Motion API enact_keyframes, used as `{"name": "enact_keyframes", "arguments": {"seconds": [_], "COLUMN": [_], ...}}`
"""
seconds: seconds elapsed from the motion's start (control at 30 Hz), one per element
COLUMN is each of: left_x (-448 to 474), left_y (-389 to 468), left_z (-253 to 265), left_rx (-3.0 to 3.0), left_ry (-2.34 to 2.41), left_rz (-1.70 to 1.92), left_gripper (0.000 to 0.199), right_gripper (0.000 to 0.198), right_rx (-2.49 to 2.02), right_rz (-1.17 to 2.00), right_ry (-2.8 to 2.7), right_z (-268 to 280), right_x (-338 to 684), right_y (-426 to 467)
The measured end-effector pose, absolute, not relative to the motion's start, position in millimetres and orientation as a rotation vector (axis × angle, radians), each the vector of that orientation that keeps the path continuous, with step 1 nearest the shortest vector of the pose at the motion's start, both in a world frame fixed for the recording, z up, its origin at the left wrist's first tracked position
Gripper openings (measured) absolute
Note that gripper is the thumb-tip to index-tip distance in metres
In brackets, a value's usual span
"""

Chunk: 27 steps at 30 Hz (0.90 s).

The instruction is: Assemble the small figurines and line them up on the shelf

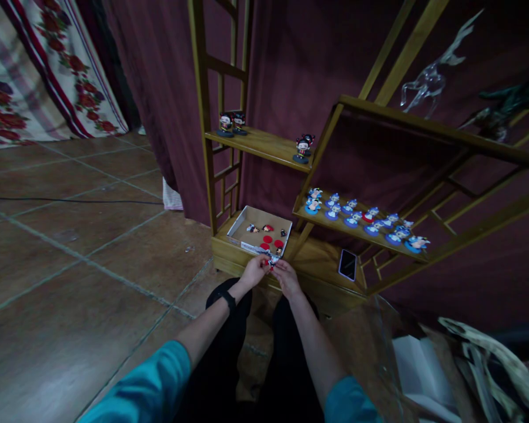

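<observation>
My left hand (255, 269) and my right hand (287, 278) meet just in front of a shallow cardboard box (236, 232). Between their fingertips they pinch a small figurine (273, 261) with white, dark and red parts; its details are too small to make out. Inside the box lie several loose figurine pieces, one a dark-haired figure (253, 228), along with red discs (267, 239). The box rests on the bottom board of a wooden display shelf (223, 247).
Dark-haired figurines (226, 124) stand on the upper left board, more (302, 149) at its right end. Several blue-based figurines (353, 219) line the right board. A phone (347, 264) lies below. A glass deer (432, 82) stands higher up. A white box (423, 370) sits on the floor.
</observation>
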<state>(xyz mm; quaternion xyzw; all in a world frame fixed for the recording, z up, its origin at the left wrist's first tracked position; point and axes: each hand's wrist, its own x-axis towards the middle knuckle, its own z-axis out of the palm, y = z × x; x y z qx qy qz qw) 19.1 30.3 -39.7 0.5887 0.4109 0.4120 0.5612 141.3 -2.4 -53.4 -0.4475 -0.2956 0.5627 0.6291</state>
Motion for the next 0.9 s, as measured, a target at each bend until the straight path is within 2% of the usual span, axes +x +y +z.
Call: {"name": "enact_keyframes", "arguments": {"seconds": [0.13, 0.3, 0.4, 0.9], "left_x": [14, 9, 8, 13], "left_y": [18, 15, 17, 16], "left_z": [-22, -10, -9, -26], "left_rx": [1.804, 2.348, 2.551, 2.926], "left_ry": [1.097, 1.216, 1.175, 1.13], "left_rz": [0.921, 0.571, 0.479, 0.464], "left_gripper": [0.029, 0.036, 0.037, 0.045], "right_gripper": [0.027, 0.029, 0.028, 0.035], "right_rx": [-0.986, -0.988, -1.004, -1.08], "right_rz": [1.316, 1.352, 1.35, 1.356], "right_ry": [-0.695, -0.705, -0.674, -0.598], "right_z": [-50, -47, -50, -63], "right_x": [147, 156, 157, 162], "right_y": [-3, -1, 0, 7]}}
